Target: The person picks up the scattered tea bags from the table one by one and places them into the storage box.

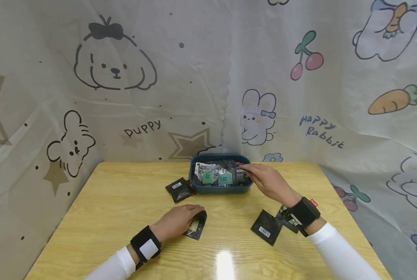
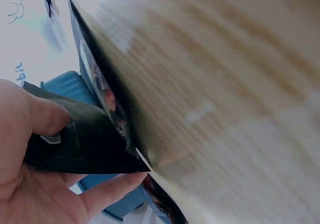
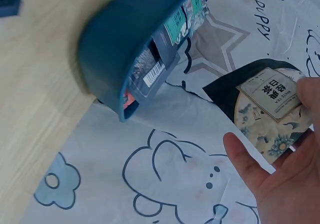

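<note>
My left hand (image 1: 175,221) is low over the front middle of the table, pinching a black tea packet (image 2: 90,139) between thumb and fingers. Beside it in the left wrist view, another packet (image 2: 102,84) with a printed face stands tilted. My right hand (image 1: 274,184) is at the right end of a dark blue bin (image 1: 222,189). It grips a tea packet (image 3: 267,109) with a floral print and a cream label reading "White Tea". Several packets fill the bin, with green labels (image 1: 207,177) showing at its front.
A black packet (image 1: 179,189) lies against the bin's left end. Two more packets lie right of centre, one with its barcode side up (image 1: 266,228), the other (image 1: 293,225) partly under the right wrist. A printed cloth (image 1: 194,97) hangs behind the wooden table (image 1: 124,186).
</note>
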The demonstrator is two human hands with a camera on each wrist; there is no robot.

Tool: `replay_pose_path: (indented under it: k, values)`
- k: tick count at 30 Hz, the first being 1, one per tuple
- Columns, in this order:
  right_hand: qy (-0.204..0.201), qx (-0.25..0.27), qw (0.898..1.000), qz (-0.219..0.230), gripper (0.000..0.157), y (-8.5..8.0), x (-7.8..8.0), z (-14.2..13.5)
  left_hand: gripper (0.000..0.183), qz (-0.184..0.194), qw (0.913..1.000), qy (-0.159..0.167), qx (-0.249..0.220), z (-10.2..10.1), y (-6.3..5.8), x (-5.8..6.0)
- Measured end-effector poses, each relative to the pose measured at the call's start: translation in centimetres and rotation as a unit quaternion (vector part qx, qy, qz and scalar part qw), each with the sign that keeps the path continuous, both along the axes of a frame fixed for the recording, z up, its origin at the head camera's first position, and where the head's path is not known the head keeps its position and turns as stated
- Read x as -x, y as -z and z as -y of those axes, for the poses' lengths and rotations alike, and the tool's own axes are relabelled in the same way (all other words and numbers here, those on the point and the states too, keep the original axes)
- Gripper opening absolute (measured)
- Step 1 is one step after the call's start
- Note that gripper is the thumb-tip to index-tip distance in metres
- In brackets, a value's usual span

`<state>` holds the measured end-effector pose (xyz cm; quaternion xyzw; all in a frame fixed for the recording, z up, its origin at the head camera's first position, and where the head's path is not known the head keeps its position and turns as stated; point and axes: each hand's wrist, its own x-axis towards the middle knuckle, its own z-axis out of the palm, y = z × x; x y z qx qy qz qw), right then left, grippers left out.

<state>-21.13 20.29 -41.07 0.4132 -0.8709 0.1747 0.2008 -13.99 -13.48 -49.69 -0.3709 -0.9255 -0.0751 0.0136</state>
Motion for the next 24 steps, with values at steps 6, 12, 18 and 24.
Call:
replay_pose_path:
  k: [6,12,18,24]
  values:
    - [-0.008,-0.001,1.000,-0.006,0.034,0.0,2.6,2.0,0.054,-0.003,0.9998,0.016,-0.010,0.0,-1.2,-1.4]
    - [-0.014,0.016,0.999,-0.029,0.036,0.5,5.3,3.8,0.059,-0.013,0.9993,0.029,-0.018,-0.4,-2.9,-3.0]
    - [-0.017,-0.001,1.000,-0.012,0.039,2.7,6.2,4.4,0.056,-0.006,0.9992,0.035,-0.019,-0.7,-3.2,-4.2]
    - [-0.006,-0.080,0.993,0.086,0.067,3.2,5.8,4.5,0.058,-0.011,0.9996,0.016,-0.021,-0.1,-3.7,-4.3]
